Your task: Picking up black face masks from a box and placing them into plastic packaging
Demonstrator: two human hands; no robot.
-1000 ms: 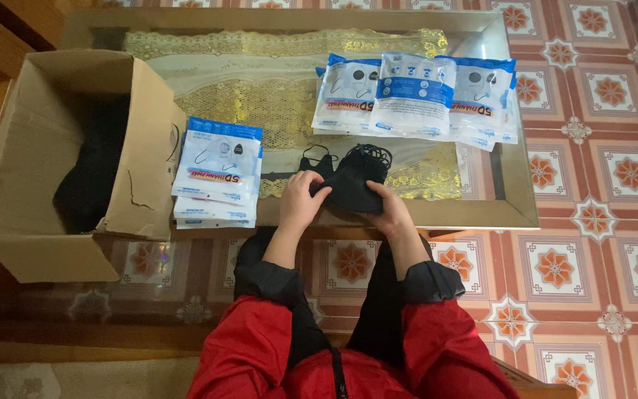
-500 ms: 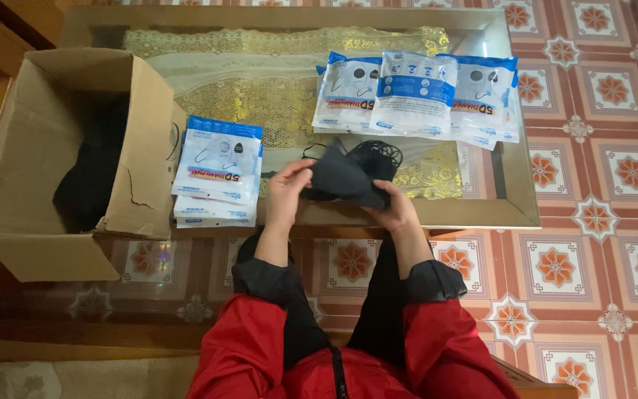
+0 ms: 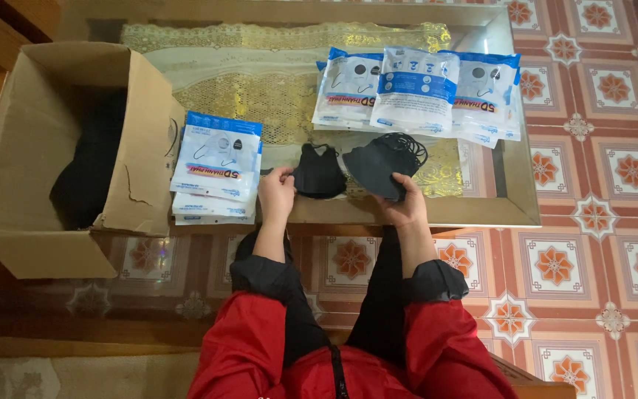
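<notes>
Black face masks are being handled at the near edge of a glass-topped table (image 3: 511, 199), which is standing on a patterned tile floor (image 3: 607, 244). One single black mask (image 3: 319, 171) is being pinched at its left edge by the fingers of the left hand (image 3: 276, 193), the grip being narrow and closed on the fabric, while the mask itself is lying flat on the glass just right of that hand. A small stack of black masks (image 3: 379, 166) is being held by the right hand (image 3: 405, 203), whose fingers are being curled tightly around the stack's lower edge; the ear loops are spilling out at the stack's upper right. The single mask and the stack are lying just beside each other, with only a slight gap showing between them. A pile of blue-and-white packets (image 3: 214, 171) is resting to the left of the left hand, near it but apart from it. Further back on the table, a fanned row of similar packets (image 3: 419, 92) is being shown overlapping one another, well beyond both hands. An open cardboard box (image 3: 46, 222) is sitting at the table's left end, with dark material (image 3: 86, 174) lying inside it. Red sleeves (image 3: 437, 347) with dark cuffs are being seen below.
</notes>
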